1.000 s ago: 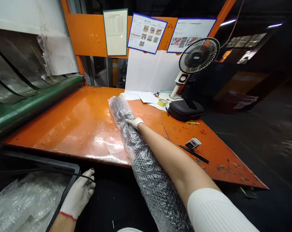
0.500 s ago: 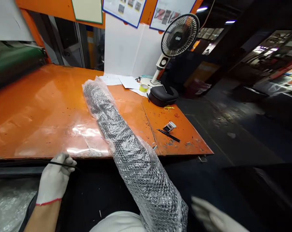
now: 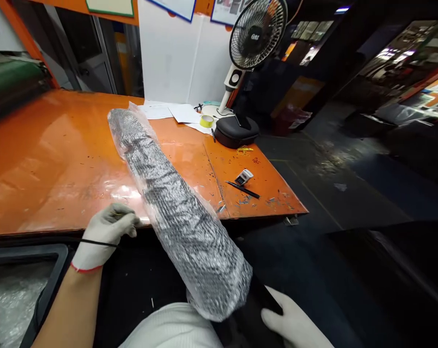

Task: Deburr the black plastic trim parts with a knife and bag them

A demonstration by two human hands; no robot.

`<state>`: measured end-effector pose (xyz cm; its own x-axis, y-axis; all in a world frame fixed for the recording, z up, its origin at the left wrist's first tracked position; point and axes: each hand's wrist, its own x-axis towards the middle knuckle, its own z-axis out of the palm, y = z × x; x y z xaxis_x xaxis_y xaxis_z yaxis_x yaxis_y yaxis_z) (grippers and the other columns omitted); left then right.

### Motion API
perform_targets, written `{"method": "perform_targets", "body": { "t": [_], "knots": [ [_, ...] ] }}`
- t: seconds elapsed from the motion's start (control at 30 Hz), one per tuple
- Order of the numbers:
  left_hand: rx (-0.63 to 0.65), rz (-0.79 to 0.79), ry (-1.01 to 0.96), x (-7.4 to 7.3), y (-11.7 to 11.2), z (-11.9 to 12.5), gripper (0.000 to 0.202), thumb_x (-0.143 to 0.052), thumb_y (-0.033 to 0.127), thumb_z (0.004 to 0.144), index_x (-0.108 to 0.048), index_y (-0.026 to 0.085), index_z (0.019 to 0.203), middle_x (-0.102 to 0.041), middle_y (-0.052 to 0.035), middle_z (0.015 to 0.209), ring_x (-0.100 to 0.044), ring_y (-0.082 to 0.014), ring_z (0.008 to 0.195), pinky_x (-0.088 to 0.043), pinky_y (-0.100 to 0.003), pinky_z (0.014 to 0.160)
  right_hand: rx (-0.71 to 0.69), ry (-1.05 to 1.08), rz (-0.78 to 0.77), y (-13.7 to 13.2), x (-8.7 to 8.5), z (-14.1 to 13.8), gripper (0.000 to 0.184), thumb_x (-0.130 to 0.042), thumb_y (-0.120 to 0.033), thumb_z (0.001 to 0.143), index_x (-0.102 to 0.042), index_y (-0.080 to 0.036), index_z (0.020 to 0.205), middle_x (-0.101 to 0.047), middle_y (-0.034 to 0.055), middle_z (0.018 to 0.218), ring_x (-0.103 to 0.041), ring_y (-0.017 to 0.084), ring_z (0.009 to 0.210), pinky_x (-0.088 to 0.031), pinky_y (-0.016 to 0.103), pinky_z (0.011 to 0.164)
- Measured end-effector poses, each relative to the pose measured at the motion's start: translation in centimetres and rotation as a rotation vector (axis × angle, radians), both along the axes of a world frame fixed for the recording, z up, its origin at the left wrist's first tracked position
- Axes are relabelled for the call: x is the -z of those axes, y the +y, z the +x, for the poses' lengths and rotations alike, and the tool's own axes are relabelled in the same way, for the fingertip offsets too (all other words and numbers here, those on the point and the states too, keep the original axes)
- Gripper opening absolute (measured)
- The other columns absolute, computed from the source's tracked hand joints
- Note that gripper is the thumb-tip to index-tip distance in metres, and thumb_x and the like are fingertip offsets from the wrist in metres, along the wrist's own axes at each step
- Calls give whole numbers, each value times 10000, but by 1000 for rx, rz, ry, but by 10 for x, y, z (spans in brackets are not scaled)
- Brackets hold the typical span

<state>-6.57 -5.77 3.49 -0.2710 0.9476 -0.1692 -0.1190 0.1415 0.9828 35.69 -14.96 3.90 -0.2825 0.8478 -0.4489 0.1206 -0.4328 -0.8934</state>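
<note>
In the head view, a long bubble-wrapped roll [image 3: 171, 203] is lying slantwise across the orange worktop [image 3: 52, 159]. Its far end is resting near the papers [image 3: 171, 112], and its near end is hanging over the front edge toward the person's lap.

The left hand [image 3: 105, 232], gloved in white, is sitting at the worktop's edge just beside the roll. Its fingers are curling shut around a thin black strip [image 3: 95, 243], which is running off to the left over a bin [image 3: 41, 290] of clear plastic.

The right hand [image 3: 294, 324], also gloved, is reaching in from below. It is touching the dark end [image 3: 262, 297] poking out of the wrap, but I cannot tell whether those fingers are clamping it or only resting on it.

A fan [image 3: 257, 34], a tape roll [image 3: 206, 121] and a pen [image 3: 242, 189] are standing well apart on the right.

In my judgement, handling this well calls for the right hand supporting the overhanging end from underneath, so the roll is not tipping off the edge. The left hand would do best drawing the strip taut and close against the wrap, gripping the film gently enough that the bubbles are not bursting.
</note>
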Motion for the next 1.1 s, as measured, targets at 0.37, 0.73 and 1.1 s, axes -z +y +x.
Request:
{"method": "perform_targets", "body": {
  "t": [0.37, 0.73, 1.1],
  "knots": [
    [167, 265, 765, -6, -36, 51, 628, -924, 405, 731, -663, 244, 1280, -741, -59, 1208, -719, -241, 1088, -586, -385, 997, -39, 564, 19, 92, 1, -150, 598, -826, -433, 875, -664, -241, 1417, -691, 126, 1397, -660, 369, 1282, -564, 559, 1070],
    [24, 337, 1021, -21, -8, 34, 96, -533, 190, 837, -621, 214, 809, -601, 10, 696, -569, -154, 640, -419, -285, 637, 82, 463, 267, 72, 14, -196, 740, -936, -245, 751, -624, -262, 1422, -709, 81, 1393, -653, 312, 1323, -487, 499, 1194],
    [249, 619, 790, -43, -67, 103, 156, -470, 67, 716, -447, 221, 729, -494, 22, 635, -443, -122, 561, -306, -288, 546, 179, 10, 389, 47, 6, -166, 653, -815, -583, 841, -676, -239, 1379, -718, 130, 1322, -640, 386, 1316, -526, 548, 1156]
  ]
}}
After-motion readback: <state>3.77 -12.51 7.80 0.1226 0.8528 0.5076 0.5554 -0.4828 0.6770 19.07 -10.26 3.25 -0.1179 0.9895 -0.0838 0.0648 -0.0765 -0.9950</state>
